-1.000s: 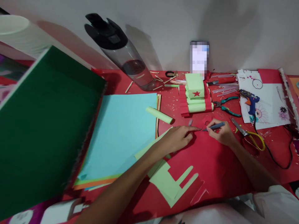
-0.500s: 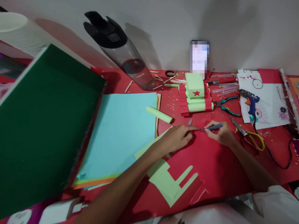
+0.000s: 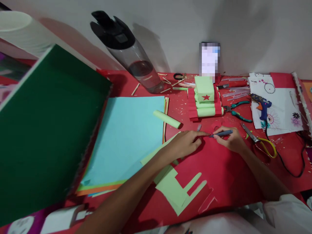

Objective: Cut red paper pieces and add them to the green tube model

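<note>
Along the wall (image 3: 170, 35) at the back of the counter (image 3: 290, 165), a phone (image 3: 209, 60) stands behind the paper model (image 3: 204, 89). Just right of the model are pliers (image 3: 228, 109); farther right, a glue gun (image 3: 263, 109) lies on printed sheets (image 3: 285, 94). Scissors (image 3: 255, 139) lie before the pliers, right of the right hand (image 3: 231, 141), which has a pen (image 3: 224, 133) in its grip. The left hand (image 3: 188, 143) is left of it, index fingertip near the pen's tip. Left of both hands is a paper stack (image 3: 131, 130), a paper roll (image 3: 167, 119) crossing its right edge. Behind the stack is a bottle (image 3: 140, 68); left of it, a large panel (image 3: 60, 130). A cut sheet (image 3: 170, 190) lies in front of the left hand.
</note>
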